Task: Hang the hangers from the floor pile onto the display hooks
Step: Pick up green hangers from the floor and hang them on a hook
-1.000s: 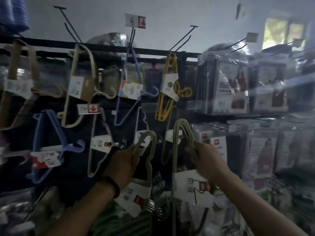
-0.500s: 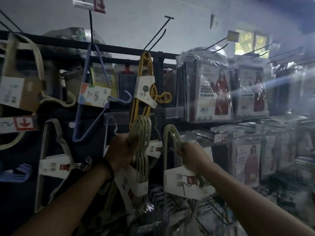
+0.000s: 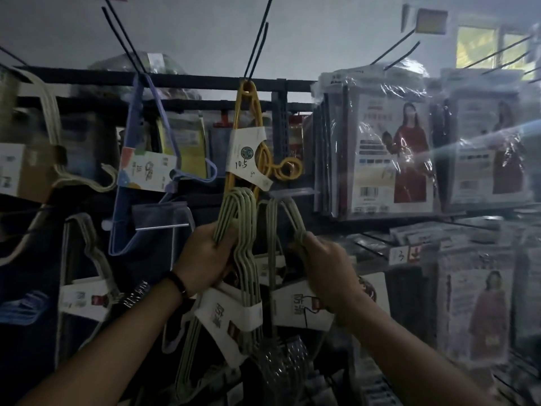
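Observation:
My left hand [image 3: 205,259] grips a bundle of pale green hangers [image 3: 243,230] banded with a white paper label [image 3: 231,315]; its looped top sits just below the yellow hangers. My right hand [image 3: 325,265] grips a second pale green bundle [image 3: 281,218] with its own label [image 3: 295,306], raised beside a clear tag holder [image 3: 292,193] on a display hook. Whether either bundle sits on a hook is hidden.
Yellow hangers [image 3: 248,118] and blue hangers [image 3: 146,159] hang from black wire hooks [image 3: 257,42] on the top rail [image 3: 187,80]. White hangers [image 3: 85,259] hang at lower left, cream ones [image 3: 49,112] at upper left. Plastic-wrapped garment packs [image 3: 380,148] fill the shelves at right.
The view has shifted up and closer to the rack. Both hands have lifted their green bundles higher, and the two bundles' tops now stand close together under the yellow hangers.

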`<state>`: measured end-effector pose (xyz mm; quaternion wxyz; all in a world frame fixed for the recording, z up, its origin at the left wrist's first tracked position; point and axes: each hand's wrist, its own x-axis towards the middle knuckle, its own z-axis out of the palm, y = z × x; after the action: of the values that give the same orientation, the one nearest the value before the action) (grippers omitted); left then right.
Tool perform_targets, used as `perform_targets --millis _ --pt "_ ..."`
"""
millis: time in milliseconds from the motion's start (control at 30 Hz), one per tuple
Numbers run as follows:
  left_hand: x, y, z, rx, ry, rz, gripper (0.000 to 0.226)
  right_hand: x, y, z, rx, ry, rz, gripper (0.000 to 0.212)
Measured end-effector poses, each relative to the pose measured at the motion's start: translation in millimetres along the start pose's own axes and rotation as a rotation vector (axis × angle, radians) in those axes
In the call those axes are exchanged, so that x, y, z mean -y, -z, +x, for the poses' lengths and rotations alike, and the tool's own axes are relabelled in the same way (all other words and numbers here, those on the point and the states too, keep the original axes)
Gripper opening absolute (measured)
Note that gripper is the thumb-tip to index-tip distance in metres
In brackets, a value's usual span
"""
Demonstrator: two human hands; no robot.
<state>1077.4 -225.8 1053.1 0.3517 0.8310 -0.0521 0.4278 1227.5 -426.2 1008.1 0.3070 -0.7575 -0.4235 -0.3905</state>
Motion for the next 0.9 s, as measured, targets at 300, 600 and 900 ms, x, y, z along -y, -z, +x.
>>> perform_targets --millis 300,600,900 --pt "10 4 4 0.024 -0.105 0.016 0.028 -18 -30 7 0.038 -0.103 -0.088 0.007" --pt "20 2 -5 0.046 -0.048 0.009 0.024 -15 -63 41 0.250 -0.226 -0.091 0.008" --pt "25 0 -16 0.002 0.050 0.057 0.030 -17 -98 70 0.314 -0.259 -0.072 0.033"
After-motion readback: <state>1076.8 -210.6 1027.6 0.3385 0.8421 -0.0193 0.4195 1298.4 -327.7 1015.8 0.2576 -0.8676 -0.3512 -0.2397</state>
